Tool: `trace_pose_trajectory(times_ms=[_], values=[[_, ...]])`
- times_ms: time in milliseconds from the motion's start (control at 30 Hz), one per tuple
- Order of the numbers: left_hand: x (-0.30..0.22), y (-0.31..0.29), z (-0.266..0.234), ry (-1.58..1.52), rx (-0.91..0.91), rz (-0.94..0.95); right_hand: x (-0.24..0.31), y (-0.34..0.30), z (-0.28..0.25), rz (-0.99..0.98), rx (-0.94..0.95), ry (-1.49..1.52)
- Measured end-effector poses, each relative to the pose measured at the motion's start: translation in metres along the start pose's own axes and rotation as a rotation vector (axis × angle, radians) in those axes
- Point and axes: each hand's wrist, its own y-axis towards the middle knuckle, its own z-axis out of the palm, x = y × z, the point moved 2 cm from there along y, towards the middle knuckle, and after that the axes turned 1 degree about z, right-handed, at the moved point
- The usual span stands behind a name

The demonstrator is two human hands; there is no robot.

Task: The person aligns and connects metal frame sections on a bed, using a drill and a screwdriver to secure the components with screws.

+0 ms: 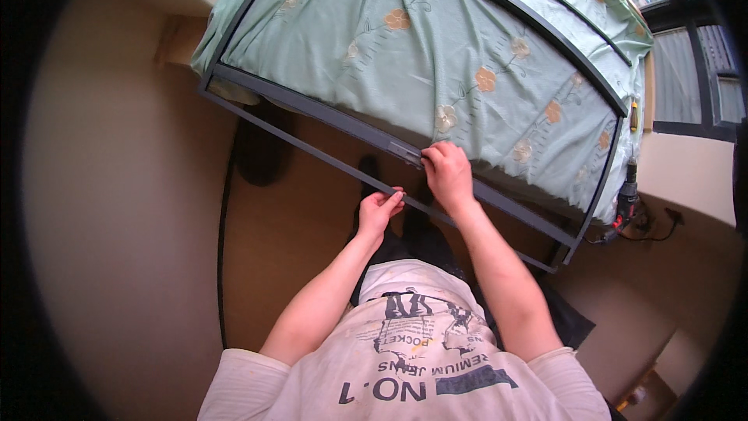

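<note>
In front of me is the foot end of a dark grey metal bed frame [312, 113]. My left hand [377, 217] pinches its thin lower rail [300, 146] between thumb and fingers. Just above and to the right, my right hand [450, 178] is closed, its fingertips against the thicker upper rail [343, 121]. Those fingertips are beside a thin, light strip [405, 150] on that rail. Whatever they pinch is hidden. Behind the rails hangs a pale green sheet [374, 54] with orange and white flowers.
A yellow-handled screwdriver [634, 117] stands at the bed's right edge. Below it is a black and red power drill [626, 203], with a black cord [662, 235] close by. A wall [117, 187] rises at left. A dark round shape [263, 148] lies under the bed's left part.
</note>
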Motion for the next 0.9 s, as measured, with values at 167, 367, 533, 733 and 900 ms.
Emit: trace_pose_trajectory(times_ms=[167,367,533,733,900], values=[[0.02,0.007,-0.035,-0.038,-0.013,-0.054,0.004,0.01,0.003,-0.04,0.122,-0.013],[0.001,0.006,-0.023,0.014,0.101,-0.015,0.006,0.009,0.004,0.039,0.102,0.061],[-0.015,0.003,-0.007,0.069,0.132,-0.035,0.009,-0.002,-0.017,0.041,0.037,0.063],[-0.016,0.005,-0.011,0.105,0.132,-0.059,-0.015,-0.108,-0.085,0.255,-0.137,0.046],[-0.014,0.005,-0.006,0.081,0.141,-0.091,-0.125,-0.29,-0.145,1.082,-0.734,-0.21]])
